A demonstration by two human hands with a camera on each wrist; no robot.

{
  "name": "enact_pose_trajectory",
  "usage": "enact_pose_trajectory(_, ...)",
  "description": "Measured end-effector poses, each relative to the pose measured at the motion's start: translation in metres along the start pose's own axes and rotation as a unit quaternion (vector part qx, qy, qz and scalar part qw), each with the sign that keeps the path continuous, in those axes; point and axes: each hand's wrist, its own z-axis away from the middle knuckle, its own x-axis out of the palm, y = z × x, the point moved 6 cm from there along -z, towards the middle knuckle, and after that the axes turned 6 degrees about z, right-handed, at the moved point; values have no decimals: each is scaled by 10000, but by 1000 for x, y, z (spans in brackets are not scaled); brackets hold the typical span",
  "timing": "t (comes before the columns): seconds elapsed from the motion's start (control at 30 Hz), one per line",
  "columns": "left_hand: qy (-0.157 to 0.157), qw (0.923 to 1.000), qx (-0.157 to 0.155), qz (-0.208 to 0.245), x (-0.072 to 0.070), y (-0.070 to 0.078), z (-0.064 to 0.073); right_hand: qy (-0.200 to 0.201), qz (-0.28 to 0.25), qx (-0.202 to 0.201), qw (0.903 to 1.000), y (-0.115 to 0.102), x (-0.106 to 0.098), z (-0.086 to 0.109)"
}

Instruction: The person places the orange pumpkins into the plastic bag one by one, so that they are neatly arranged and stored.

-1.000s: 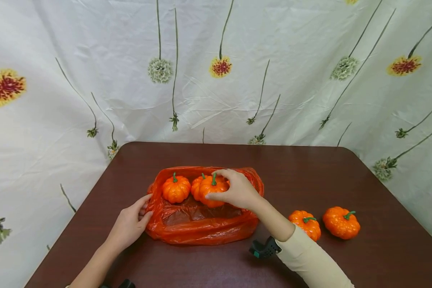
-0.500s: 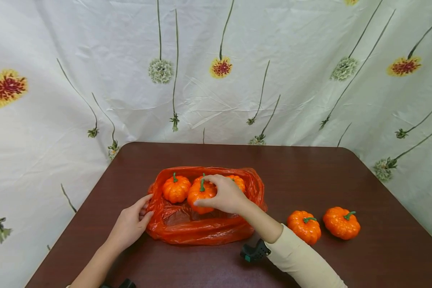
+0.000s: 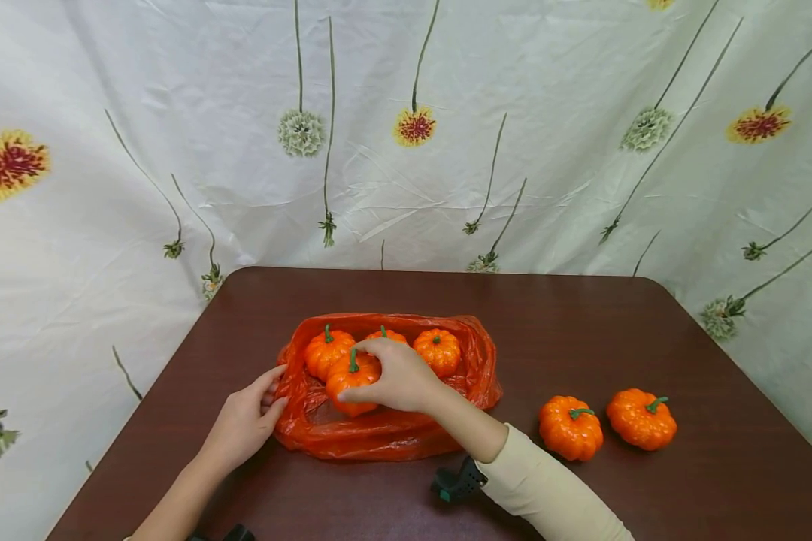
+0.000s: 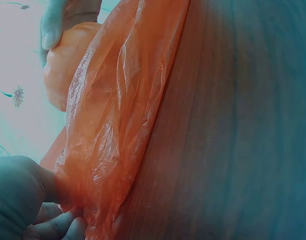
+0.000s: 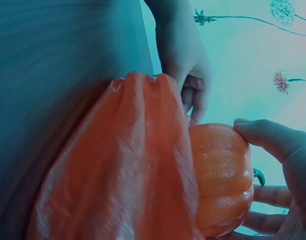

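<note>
An orange-red plastic bag lies on the table with its mouth spread wide. My left hand pinches its left rim between thumb and fingers, and the left wrist view has the film bunched at that grip. With thumb and fingers around its sides, my right hand holds a small orange pumpkin with a green stem over the front left of the opening. In the right wrist view this pumpkin overlaps the bag's edge. Behind it in the bag are pumpkins at left, middle, partly hidden, and right.
Two more pumpkins sit on the dark brown table to the right of the bag, one nearer and one farther right. A white flowered cloth hangs behind the table's back edge.
My right hand has carried the pumpkin leftward and slightly toward me across the bag's opening, uncovering the right-hand pumpkin inside. My left hand has stayed at the rim.
</note>
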Motion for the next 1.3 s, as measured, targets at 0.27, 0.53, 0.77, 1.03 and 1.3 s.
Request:
enact_pose_trajectory(0.27, 9, 10000, 9, -4, -1, 1, 1, -47, 261, -140, 9996, -10, 17, -6)
enact_pose_trajectory(0.53, 48, 10000, 35, -23, 0, 0, 0, -4, 393, -238, 9989, -18, 30, -8)
enact_pose_trajectory(0.77, 43, 10000, 50, -17, -1, 0, 1, -36, 506, -290, 9983, -21, 40, -11)
enact_pose_trajectory(1.03, 70, 9999, 104, -25, -1, 1, 1, -104, 621, -260, 9977, -17, 49, -10)
enact_pose_trajectory(1.3, 93, 9997, 212, -6, 0, 1, 0, -127, 802, -283, 9963, -17, 51, -11)
